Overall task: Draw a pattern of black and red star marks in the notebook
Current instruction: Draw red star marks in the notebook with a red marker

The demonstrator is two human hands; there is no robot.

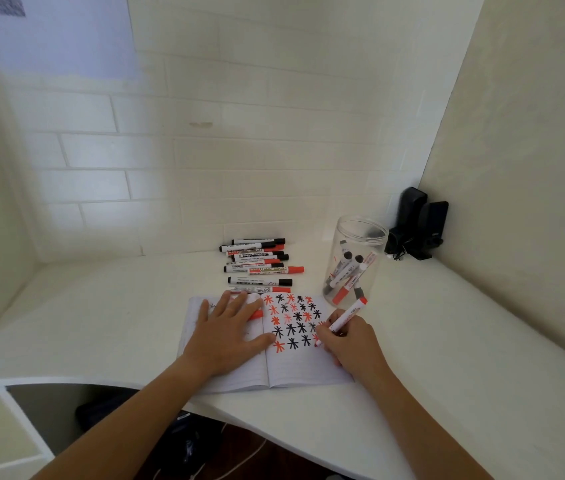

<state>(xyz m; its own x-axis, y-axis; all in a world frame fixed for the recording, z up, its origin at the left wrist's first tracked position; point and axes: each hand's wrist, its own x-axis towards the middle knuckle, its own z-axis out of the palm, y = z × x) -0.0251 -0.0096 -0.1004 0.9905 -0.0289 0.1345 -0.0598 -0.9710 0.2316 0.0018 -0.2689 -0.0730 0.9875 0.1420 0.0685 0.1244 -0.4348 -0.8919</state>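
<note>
My left hand [229,336] lay flat, fingers spread, on the left page of the notebook [303,370], pinning it open near the desk's front edge; something red, perhaps a cap, peeked out beside my fingers. On the right page the stars [293,322] filled roughly five rows, black and red mixed. The bottom row looked unfinished at its right end, and the lower half of the page was bare, so I judged the pattern well under way but with room left. My right hand [352,348] was curled round a red marker [345,317], its tip down at the right end of that last row, on what looked like a red star in the making.

Behind the notebook, toward the desk's back edge, a batch of capped markers [257,265] lay side by side. To their right stood a clear jar [355,261] holding more markers. In the back right corner sat two black speakers [419,225]. The desk [101,306] was white, boxed in by a white brick-pattern wall behind and plain walls at each side.
</note>
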